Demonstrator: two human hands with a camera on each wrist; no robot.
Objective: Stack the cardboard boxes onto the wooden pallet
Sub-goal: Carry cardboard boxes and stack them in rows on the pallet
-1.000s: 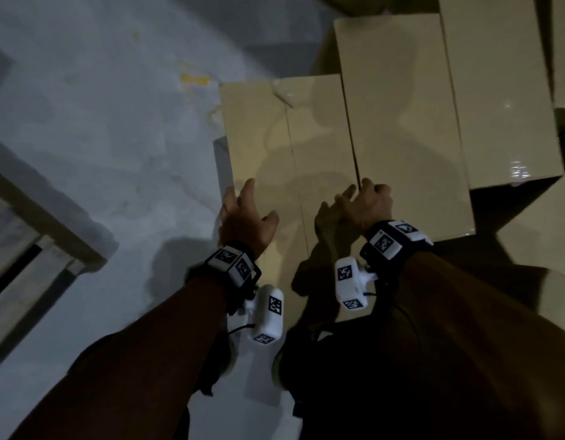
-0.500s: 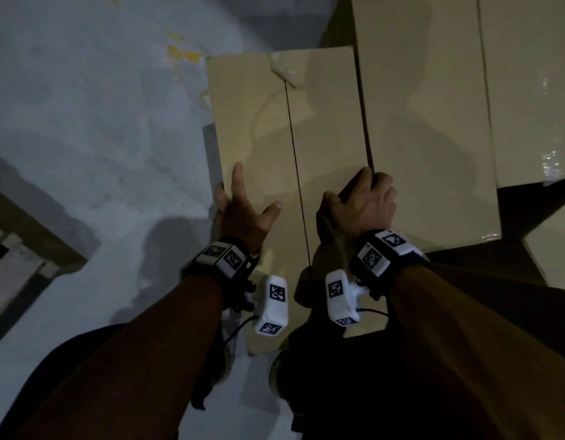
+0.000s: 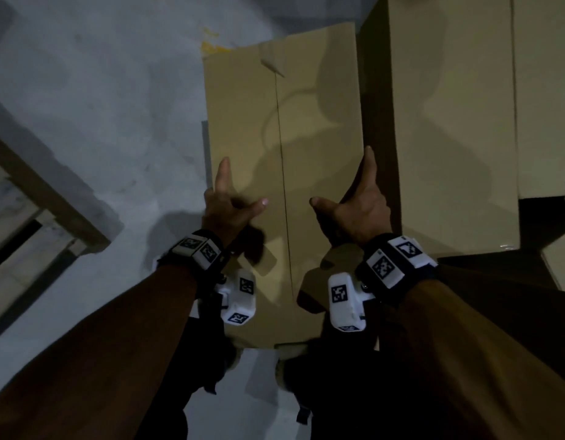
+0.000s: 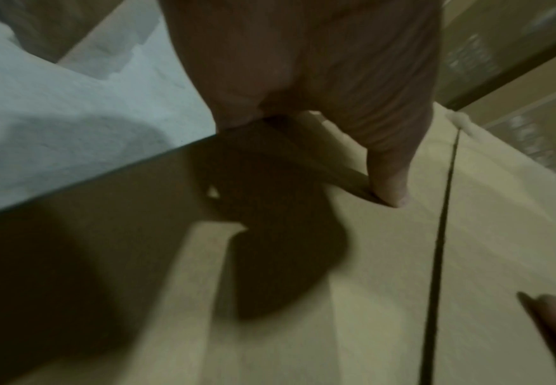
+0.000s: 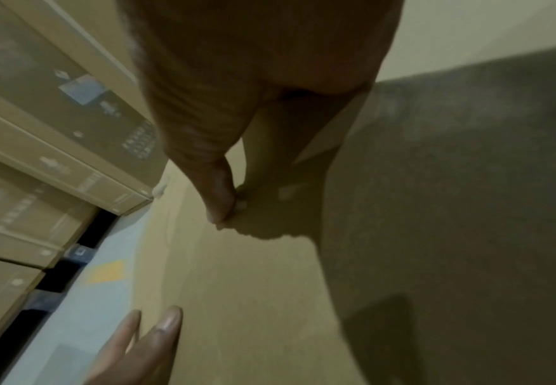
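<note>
- So the cardboard box sits right in front of the person, long axis pointing away, its flap seam running straight up the middle between the two hands.
- Left hand is at the box's left long edge: thumb laid across the top face, index finger straight along the edge, the other fingers wrapped down over the side. The left wrist view shows the thumb tip pressing on the top panel.
- Right hand mirrors that on the right edge, thumb on top pointing inward, fingers going down into the narrow gap beside the taller box next door.
- My guess on why: a hand on each long side squeezes the box evenly, and thumbs on top stop it tipping when lifted. Looks like a two-handed grip for a lift.
- Can't really tell whether the box is off the concrete floor yet; the bottom edge is hidden.
- Wooden pallet is off to the person's left, well apart from the box, only a corner in frame. No box shows on that corner.
- Heads up, the right fingers are tight against the neighbouring box, so that side could snag.
</note>
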